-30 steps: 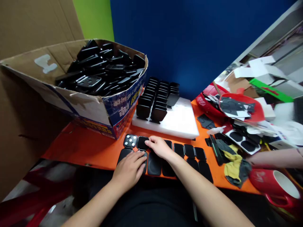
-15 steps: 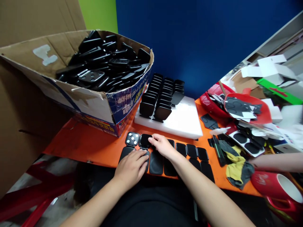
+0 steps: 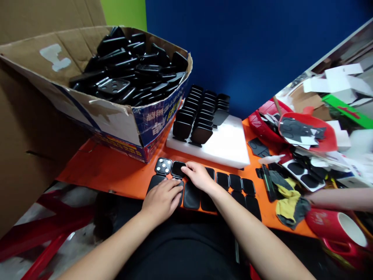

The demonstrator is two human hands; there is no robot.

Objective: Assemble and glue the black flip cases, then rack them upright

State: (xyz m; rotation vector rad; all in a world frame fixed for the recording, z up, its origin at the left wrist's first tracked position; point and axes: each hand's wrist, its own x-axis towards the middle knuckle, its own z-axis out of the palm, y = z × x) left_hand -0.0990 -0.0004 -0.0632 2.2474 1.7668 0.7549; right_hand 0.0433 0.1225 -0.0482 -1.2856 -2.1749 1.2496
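Along the front of the orange table [image 3: 128,179] lies a row of black hinged plates, each a small square joined to a larger panel [image 3: 192,195]. My left hand [image 3: 163,198] rests open, fingers flat on the second large panel from the left. The fingertips of my right hand [image 3: 196,175] touch the right edge of the black square [image 3: 178,168] above that panel; its fingers are partly curled, and whether they pinch anything is unclear. At the left end, one square [image 3: 163,165] shows several pale dots.
A cardboard box [image 3: 113,116] full of black parts stands at the back left. Upright black plates [image 3: 201,134] stand on white foam [image 3: 230,144]. Rightward are red baskets [image 3: 329,136], a yellow-grey cloth [image 3: 287,206], a red mug [image 3: 326,225] and another person's forearm [image 3: 338,198].
The view has shifted slightly, so the box and foam appear a little higher. Both hands keep nearly the same places on the plates.
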